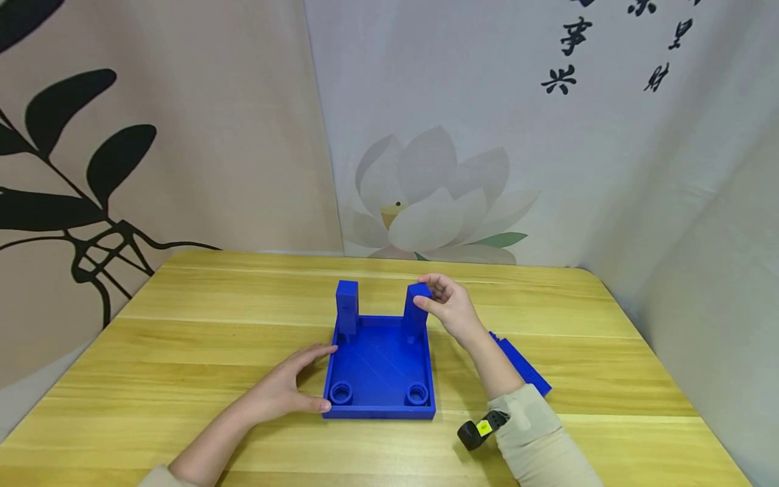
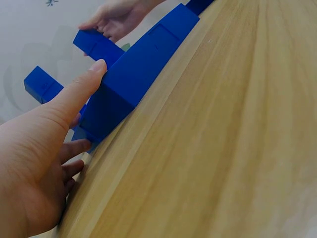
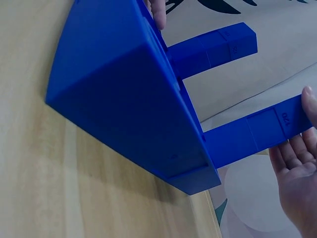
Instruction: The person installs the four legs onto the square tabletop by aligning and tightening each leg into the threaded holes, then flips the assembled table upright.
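Observation:
A blue rectangular tray (image 1: 380, 412) with raised walls lies on the wooden table. Round sockets (image 1: 341, 393) show in its two near corners. Square blue posts rise from the far corners: a left post (image 1: 347, 304) and a right post (image 1: 414, 318). My right hand (image 1: 453, 311) pinches the top of the right post between thumb and fingers; "120" is marked on that post (image 3: 262, 129) in the right wrist view. At the tray's left side, my left hand (image 1: 282, 389) touches the wall with spread fingers, its thumb (image 2: 86, 82) against the near left corner.
Blue pieces (image 1: 525, 368) lie on the table (image 1: 608, 379) to the right, partly hidden by the right forearm. A black strap device with a yellow label (image 1: 481, 430) is at the right wrist. A printed curtain (image 1: 243, 135) hangs behind the table.

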`<state>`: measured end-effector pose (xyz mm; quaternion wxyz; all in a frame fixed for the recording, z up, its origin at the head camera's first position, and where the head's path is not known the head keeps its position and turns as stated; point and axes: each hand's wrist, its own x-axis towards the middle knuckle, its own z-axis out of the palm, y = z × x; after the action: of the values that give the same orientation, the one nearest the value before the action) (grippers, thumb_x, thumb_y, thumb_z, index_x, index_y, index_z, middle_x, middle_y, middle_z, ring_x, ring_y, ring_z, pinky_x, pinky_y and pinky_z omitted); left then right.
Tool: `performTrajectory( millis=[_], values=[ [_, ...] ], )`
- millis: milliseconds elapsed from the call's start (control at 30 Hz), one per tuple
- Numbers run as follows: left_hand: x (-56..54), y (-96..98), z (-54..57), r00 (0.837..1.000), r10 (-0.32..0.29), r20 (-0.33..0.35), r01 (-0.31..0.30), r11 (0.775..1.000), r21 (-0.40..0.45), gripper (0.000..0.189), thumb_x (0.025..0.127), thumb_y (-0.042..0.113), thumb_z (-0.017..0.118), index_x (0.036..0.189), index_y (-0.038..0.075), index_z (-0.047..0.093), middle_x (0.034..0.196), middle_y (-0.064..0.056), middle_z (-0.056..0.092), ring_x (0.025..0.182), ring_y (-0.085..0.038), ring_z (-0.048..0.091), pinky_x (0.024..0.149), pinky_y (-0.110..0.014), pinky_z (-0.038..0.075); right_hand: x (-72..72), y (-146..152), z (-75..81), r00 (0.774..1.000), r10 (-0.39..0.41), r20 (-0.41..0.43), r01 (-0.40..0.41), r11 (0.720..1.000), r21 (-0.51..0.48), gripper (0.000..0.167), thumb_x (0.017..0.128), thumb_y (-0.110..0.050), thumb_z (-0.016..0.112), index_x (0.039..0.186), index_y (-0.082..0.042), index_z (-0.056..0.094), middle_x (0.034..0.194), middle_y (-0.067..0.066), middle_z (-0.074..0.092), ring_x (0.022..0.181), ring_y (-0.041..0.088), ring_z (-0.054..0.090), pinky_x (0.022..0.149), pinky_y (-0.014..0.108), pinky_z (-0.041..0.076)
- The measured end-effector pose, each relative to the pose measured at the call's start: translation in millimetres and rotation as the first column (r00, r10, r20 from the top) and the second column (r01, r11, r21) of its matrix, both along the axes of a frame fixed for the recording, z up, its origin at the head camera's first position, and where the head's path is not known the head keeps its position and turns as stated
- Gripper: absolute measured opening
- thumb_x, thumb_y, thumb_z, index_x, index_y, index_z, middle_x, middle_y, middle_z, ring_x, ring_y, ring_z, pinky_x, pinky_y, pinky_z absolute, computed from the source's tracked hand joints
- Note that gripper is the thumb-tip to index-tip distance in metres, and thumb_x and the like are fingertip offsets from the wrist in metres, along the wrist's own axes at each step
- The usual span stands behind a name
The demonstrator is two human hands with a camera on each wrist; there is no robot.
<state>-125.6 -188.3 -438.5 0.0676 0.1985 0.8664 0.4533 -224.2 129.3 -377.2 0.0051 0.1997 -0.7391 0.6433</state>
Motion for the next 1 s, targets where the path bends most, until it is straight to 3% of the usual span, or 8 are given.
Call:
performTrajectory(
  millis=[133, 333, 500, 667, 833, 1000],
  values=[
    [-0.3, 0.3, 0.2, 1.0, -0.001, 0.006, 0.001, 1.0, 0.001, 0.09, 0.068, 0.048, 0.083, 0.144, 0.023, 0.043, 0.147, -0.018, 0.036, 0.134, -0.043, 0.029, 0.102, -0.066, 0.024, -0.8, -0.9, -1.2, 1.0, -0.011, -0.008, 0.011, 1.0, -0.007, 0.033, 0.088, -0.004, 0.069, 0.117, 0.006, 0.055, 0.107, 0.012, 0.061, 0.107, 0.022, 0.052, 0.092, 0.034, 0.043],
    [-1.0, 0.6, 0.3, 1.0, -0.003, 0.009, 0.003, 1.0, 0.003, 0.09, 0.068, 0.047, 0.083, 0.145, 0.022, 0.043, 0.147, -0.016, 0.036, 0.134, -0.042, 0.029, 0.103, -0.065, 0.025, -1.2, -1.0, -2.5, 1.0, -0.011, -0.015, 0.011, 1.0, -0.022, 0.032, 0.087, -0.004, 0.07, 0.114, 0.004, 0.055, 0.096, 0.005, 0.058, 0.09, 0.019, 0.047, 0.079, 0.028, 0.042],
    [-0.8, 0.8, 0.5, 1.0, -0.002, 0.019, 0.001, 1.0, 0.003, 0.089, 0.068, 0.046, 0.084, 0.144, 0.023, 0.043, 0.148, -0.017, 0.035, 0.134, -0.042, 0.029, 0.103, -0.065, 0.025, -1.2, 1.5, -2.2, 0.998, 0.045, -0.034, -0.047, 0.998, -0.046, 0.04, 0.088, -0.003, 0.068, 0.124, 0.002, 0.052, 0.116, 0.013, 0.061, 0.108, 0.02, 0.052, 0.092, 0.031, 0.043],
    [-0.5, 0.8, 0.7, 1.0, 0.002, 0.021, -0.002, 1.0, 0.007, 0.089, 0.068, 0.046, 0.084, 0.144, 0.023, 0.043, 0.148, -0.017, 0.035, 0.134, -0.043, 0.029, 0.103, -0.065, 0.024, -2.8, 7.5, -0.1, 0.984, 0.15, -0.097, -0.152, 0.988, -0.015, 0.041, 0.095, -0.005, 0.059, 0.134, 0.0, 0.049, 0.129, 0.019, 0.056, 0.125, 0.024, 0.047, 0.107, 0.037, 0.033],
    [0.3, 1.1, 1.0, 1.0, 0.005, 0.007, -0.005, 1.0, 0.004, 0.09, 0.068, 0.047, 0.084, 0.144, 0.022, 0.043, 0.147, -0.018, 0.036, 0.134, -0.043, 0.029, 0.103, -0.066, 0.024, -5.2, 12.8, 5.3, 0.96, 0.254, -0.115, -0.254, 0.967, 0.018, 0.043, 0.098, -0.008, 0.053, 0.139, 0.001, 0.045, 0.132, 0.022, 0.053, 0.128, 0.027, 0.045, 0.106, 0.034, 0.035],
    [1.4, 1.6, 2.0, 1.0, 0.006, 0.007, -0.007, 1.0, 0.01, 0.09, 0.068, 0.046, 0.084, 0.144, 0.02, 0.044, 0.147, -0.019, 0.035, 0.134, -0.043, 0.029, 0.103, -0.066, 0.024, -6.7, 16.7, 8.6, 0.947, 0.306, -0.093, -0.304, 0.952, 0.039, 0.045, 0.097, -0.006, 0.052, 0.14, 0.004, 0.042, 0.134, 0.026, 0.05, 0.128, 0.029, 0.045, 0.102, 0.029, 0.039]
  ],
)
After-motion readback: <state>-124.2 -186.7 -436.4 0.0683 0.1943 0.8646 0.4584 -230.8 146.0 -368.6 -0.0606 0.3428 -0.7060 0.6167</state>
